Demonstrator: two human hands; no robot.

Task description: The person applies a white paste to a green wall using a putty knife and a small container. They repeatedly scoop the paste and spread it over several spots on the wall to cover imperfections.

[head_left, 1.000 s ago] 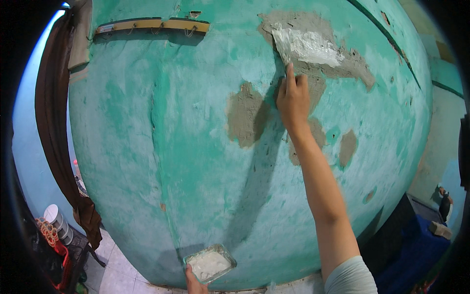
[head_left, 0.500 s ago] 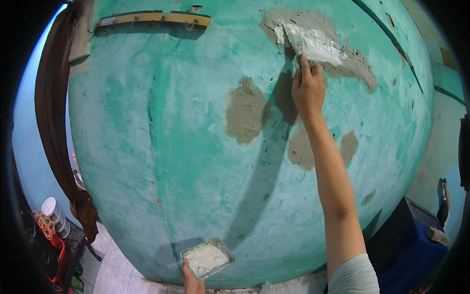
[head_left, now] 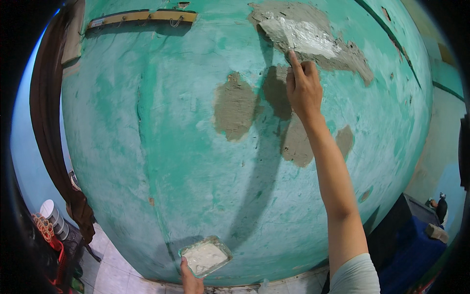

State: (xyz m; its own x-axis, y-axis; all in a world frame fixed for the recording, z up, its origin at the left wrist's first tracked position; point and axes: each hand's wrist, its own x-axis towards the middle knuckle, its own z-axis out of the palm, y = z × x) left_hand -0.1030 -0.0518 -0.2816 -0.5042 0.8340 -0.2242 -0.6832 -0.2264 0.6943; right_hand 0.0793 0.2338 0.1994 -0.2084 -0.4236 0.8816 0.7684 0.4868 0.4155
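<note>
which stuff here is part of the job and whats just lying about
Part of the job:
container of white paste, in the left hand
flat spreading tool, in the right hand
grey patch with white smear

Just around:
hook rail
brown curtain
white tubs
block on dark blue cover

left grip [head_left: 192, 282]: partly behind tray [head_left: 219, 266] | right sleeve [head_left: 355, 277]: cropped at bottom

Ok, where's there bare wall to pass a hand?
The mottled green wall is mostly bare below the long yellow hook rail, left of the oval grey plaster patch and above the translucent rectangular tray in the left hand. Crowded: upper right, with the right hand just below the glossy white paste.
</note>
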